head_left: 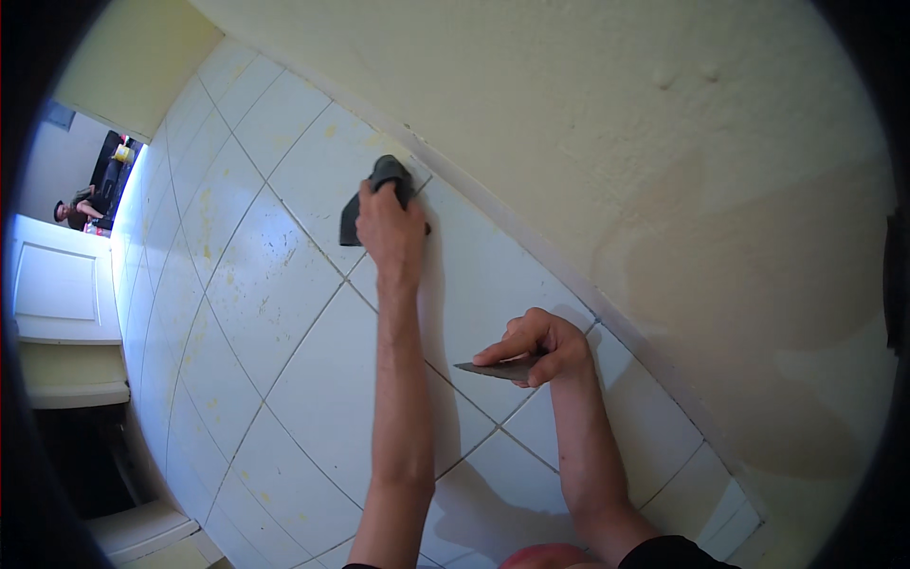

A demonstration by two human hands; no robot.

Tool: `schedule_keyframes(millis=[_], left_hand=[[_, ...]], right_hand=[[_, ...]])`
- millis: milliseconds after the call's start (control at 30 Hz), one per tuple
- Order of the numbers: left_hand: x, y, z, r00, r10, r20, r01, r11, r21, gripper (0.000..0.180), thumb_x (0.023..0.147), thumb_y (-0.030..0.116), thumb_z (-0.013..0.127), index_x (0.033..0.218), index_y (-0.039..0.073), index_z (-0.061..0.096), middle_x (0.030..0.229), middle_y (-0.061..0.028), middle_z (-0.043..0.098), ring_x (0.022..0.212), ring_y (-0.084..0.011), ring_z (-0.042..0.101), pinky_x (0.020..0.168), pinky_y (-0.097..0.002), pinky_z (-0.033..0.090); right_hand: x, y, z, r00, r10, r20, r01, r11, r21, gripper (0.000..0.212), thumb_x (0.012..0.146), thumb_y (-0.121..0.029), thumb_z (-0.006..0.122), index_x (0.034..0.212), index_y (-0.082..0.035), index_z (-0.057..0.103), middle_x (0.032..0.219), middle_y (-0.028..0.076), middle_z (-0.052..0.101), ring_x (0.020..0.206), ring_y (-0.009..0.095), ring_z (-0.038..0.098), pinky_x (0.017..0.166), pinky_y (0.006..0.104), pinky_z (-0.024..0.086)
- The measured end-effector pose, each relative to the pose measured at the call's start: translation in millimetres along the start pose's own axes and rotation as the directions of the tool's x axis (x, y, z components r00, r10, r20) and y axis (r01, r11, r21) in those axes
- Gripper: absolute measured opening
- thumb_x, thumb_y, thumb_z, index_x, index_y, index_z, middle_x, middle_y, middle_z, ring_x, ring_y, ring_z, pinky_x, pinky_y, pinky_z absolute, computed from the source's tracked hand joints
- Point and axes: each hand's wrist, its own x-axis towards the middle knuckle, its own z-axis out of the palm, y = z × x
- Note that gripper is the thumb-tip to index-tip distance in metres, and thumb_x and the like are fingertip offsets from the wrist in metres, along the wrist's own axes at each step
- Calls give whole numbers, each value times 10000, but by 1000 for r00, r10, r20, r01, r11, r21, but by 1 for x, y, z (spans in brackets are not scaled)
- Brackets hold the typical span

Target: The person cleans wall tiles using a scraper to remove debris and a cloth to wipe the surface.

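Observation:
My left hand (393, 232) is closed on a dark grey cloth (351, 226), which looks bunched and rests on the white floor tiles (313, 379) close to the wall. The cloth sticks out beyond the knuckles and to the left of the fingers. Nearer to me on the right, my right hand (550, 346) grips a thin metal scraper (495, 369). Its blade tapers to the left, and the index finger lies along it. The fingers hide the rest of the scraper.
A cream wall (607, 142) with a low skirting runs along the right. Yellowish specks mark the tiles at left. At far left are a white panelled door (62, 275), a dark opening (90, 465) and a person (81, 209) beyond a doorway. Something red (545, 555) shows at the lower edge.

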Motion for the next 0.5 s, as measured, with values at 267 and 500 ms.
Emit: schedule_keyframes(millis=[267, 500], left_hand=[[-87, 20, 1, 973, 224, 61, -201, 945, -259, 268, 699, 34, 747, 967, 33, 751, 1194, -137, 656, 843, -380, 706, 742, -460, 578], [-110, 23, -15, 965, 248, 88, -223, 947, -232, 265, 680, 19, 738, 941, 58, 765, 1082, -79, 630, 826, -331, 697, 685, -433, 551]], right_hand=[[-1, 0, -1, 996, -65, 65, 62, 997, 50, 607, 815, 8, 668, 1404, 118, 573, 528, -57, 401, 441, 34, 253, 450, 291, 179], [4, 3, 6, 1000, -15, 21, 13, 998, 60, 639, 732, 9, 724, 1347, 140, 612, 546, -35, 425, 469, 44, 330, 479, 291, 201]])
